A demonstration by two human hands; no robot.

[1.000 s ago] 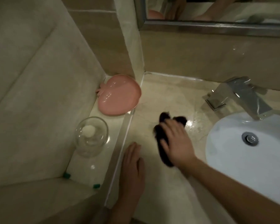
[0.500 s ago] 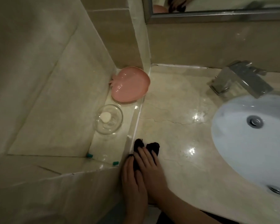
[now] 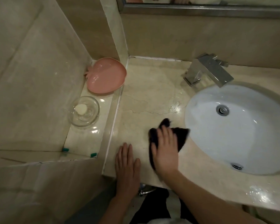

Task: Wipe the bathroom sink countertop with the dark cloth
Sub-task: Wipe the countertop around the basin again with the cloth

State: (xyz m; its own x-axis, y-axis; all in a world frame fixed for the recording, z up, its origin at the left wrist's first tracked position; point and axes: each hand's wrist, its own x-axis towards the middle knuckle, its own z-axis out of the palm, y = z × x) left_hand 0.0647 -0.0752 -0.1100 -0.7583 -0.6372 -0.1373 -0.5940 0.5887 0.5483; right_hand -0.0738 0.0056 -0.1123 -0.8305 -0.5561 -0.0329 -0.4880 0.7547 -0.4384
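The dark cloth (image 3: pixel 181 136) lies crumpled on the beige marble countertop (image 3: pixel 149 88), just left of the white sink basin (image 3: pixel 242 139). My right hand (image 3: pixel 166 151) presses flat on the cloth with straight fingers, covering its middle. My left hand (image 3: pixel 128 165) rests flat on the countertop's front edge, a little left of the cloth and apart from it. A wet sheen shows on the stone between the cloth and the faucet.
A chrome faucet (image 3: pixel 208 70) stands behind the basin. On a lower ledge at the left sit a pink plate (image 3: pixel 106 76) and a clear glass bowl (image 3: pixel 83 111) holding a white piece. A mirror frame (image 3: pixel 200 9) runs along the back wall.
My right hand has swept the cloth from the front left corner, beside my left hand, rightward toward the basin. The left hand has stayed on the front edge.
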